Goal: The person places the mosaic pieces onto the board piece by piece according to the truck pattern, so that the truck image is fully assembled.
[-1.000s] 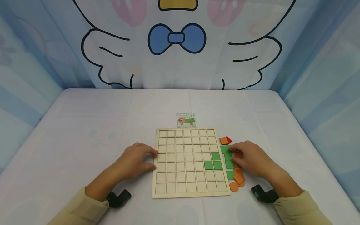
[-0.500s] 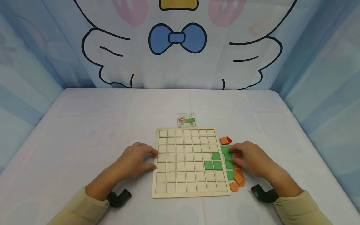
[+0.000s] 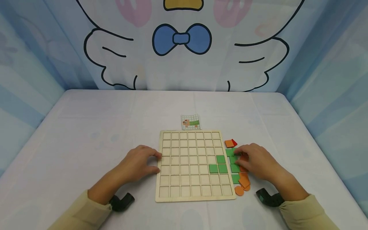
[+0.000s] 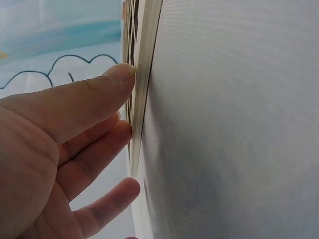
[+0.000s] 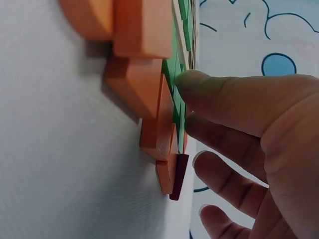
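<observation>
A wooden grid board [image 3: 187, 188] lies on the white table, with three green tiles [image 3: 220, 159] set in cells near its right side. My left hand [image 3: 156, 163] rests at the board's left edge; in the left wrist view the thumb [image 4: 117, 74] and straight fingers press on that edge [image 4: 144, 99]. My right hand [image 3: 238, 156] lies over a pile of loose green tiles [image 3: 230, 152] and orange tiles [image 3: 244, 182] just right of the board. In the right wrist view its thumb [image 5: 189, 79] touches a green tile [image 5: 174, 69], the other fingers loosely spread beside the orange pieces [image 5: 159, 124].
A small pattern card [image 3: 190, 122] lies just beyond the board. An orange tile [image 3: 228, 143] and a red tile [image 3: 234, 142] sit at the pile's far end, and round orange pieces [image 3: 239, 191] at its near end. Printed fabric walls close in the table on three sides.
</observation>
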A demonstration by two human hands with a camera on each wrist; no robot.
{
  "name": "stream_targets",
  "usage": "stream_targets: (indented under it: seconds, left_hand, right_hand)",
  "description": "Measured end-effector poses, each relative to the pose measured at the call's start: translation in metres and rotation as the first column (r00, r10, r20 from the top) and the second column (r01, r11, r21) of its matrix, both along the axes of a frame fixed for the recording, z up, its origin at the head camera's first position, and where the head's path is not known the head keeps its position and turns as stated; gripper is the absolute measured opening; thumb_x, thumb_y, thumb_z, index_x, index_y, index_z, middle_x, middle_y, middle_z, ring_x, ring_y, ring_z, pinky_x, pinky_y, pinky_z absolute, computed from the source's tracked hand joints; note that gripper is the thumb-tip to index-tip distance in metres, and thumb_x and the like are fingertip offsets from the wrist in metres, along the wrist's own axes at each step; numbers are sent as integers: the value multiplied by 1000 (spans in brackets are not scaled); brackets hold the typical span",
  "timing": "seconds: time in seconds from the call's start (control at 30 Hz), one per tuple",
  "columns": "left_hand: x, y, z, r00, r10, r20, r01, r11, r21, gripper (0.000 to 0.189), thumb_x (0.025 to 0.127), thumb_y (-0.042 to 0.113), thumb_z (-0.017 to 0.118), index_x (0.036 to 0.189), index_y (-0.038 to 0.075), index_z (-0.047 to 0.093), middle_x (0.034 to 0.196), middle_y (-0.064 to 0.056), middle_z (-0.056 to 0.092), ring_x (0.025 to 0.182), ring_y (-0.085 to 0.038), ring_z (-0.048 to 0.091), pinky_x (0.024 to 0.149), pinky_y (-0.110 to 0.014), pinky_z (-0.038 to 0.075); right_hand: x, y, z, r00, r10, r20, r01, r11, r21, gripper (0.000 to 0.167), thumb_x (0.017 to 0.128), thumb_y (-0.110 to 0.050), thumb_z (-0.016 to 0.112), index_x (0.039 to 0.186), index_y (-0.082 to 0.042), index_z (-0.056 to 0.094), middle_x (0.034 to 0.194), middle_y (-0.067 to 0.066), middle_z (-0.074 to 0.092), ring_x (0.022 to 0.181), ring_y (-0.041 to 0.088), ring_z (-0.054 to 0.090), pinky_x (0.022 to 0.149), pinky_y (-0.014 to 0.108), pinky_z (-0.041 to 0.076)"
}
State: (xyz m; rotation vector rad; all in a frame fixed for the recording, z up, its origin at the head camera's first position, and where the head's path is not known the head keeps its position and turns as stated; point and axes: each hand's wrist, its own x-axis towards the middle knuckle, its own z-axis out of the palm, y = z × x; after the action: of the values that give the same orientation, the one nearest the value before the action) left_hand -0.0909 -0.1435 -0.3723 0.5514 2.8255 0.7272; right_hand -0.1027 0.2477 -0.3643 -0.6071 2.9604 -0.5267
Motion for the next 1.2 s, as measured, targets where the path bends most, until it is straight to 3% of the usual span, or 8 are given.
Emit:
stream_targets:
  seconds: [0.37,1.2]
  left_hand:
    - [0,1,0,1000,0,7,0,1000,-1,32,78,20,87,106,13,74,114,2,70,120,-32,55,99,-51,44]
    - [0,-1,0,1000,-11,-19,11,1000,0,30,78,20,87,104,13,73,113,3,70,119,-31,56,97,-50,44]
  right_hand:
    - [3,-1,-1,1000,-8,-3,8,1000,-1,27,84,-13,81,109,-5,73,102,3,70,94,25,59,84,47,51]
    - [0,0,4,997,20,74,-22,1000,22,26,86,-16,79,109,-5,72,104,4,69,90,22,58,82,44,49]
